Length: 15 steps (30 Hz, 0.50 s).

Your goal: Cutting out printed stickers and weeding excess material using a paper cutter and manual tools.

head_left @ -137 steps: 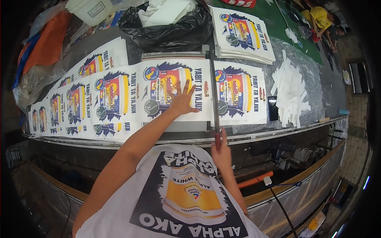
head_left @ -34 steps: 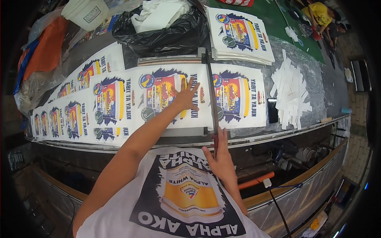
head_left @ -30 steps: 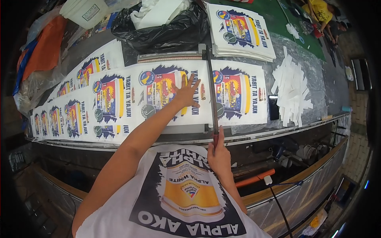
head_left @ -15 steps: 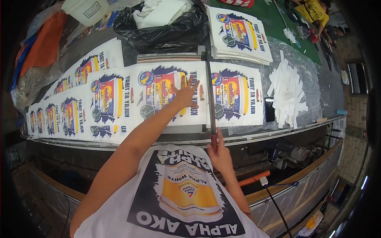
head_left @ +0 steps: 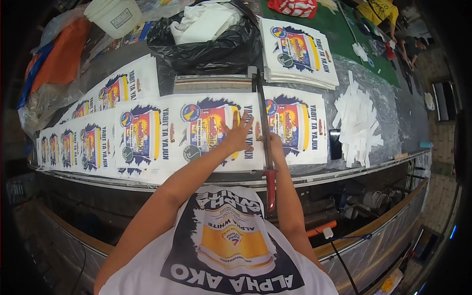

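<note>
A long paper cutter blade (head_left: 264, 118) with a red handle (head_left: 270, 191) runs from the middle of the table past its front edge. My left hand (head_left: 240, 133) lies with fingers spread on a white printed sheet (head_left: 182, 157), just left of the blade. The sheet carries a repeated colourful bucket picture. Right of the blade, my right hand (head_left: 277, 146) is over the near left part of another printed piece (head_left: 318, 145). Its fingers are partly hidden by the blade, and the handle is out of its grasp.
A stack of printed sheets (head_left: 300, 73) lies at the back right, with a heap of white strips (head_left: 358, 123) and a dark phone (head_left: 335, 144) nearer. Behind stands a black bag (head_left: 206, 56) of white scraps. A white bucket (head_left: 118, 22) is far left; a person (head_left: 377, 14) is far right.
My right hand has let go of the red handle and moved forward onto the table beside the blade. The handle has shifted nearer to me. My left hand stays spread on the sheet.
</note>
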Tool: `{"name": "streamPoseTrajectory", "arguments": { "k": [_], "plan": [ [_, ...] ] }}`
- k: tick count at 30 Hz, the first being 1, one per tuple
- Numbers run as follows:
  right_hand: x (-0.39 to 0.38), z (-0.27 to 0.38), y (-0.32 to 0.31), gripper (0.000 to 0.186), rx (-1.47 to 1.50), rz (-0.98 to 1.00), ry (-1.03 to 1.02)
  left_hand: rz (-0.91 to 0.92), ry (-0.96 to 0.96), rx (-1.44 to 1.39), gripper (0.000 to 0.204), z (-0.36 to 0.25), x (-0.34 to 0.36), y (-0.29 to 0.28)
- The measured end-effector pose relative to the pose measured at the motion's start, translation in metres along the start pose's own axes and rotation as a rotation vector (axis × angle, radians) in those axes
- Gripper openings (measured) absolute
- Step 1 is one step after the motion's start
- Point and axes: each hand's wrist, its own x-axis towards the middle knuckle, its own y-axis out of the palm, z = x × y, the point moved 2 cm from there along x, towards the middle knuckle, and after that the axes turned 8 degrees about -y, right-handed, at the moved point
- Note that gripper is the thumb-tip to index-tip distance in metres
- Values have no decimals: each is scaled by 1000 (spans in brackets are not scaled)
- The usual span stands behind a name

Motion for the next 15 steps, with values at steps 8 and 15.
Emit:
{"name": "streamPoseTrajectory", "arguments": {
  "k": [8, 15],
  "plan": [
    [-47, -127, -181, 18, -18, -494, 598, 15, -38, 150, 130, 63, -28, -24],
    [-53, 32, -233, 34, -52, -649, 386, -21, -39, 206, 127, 43, -9, -32]
  ]
}}
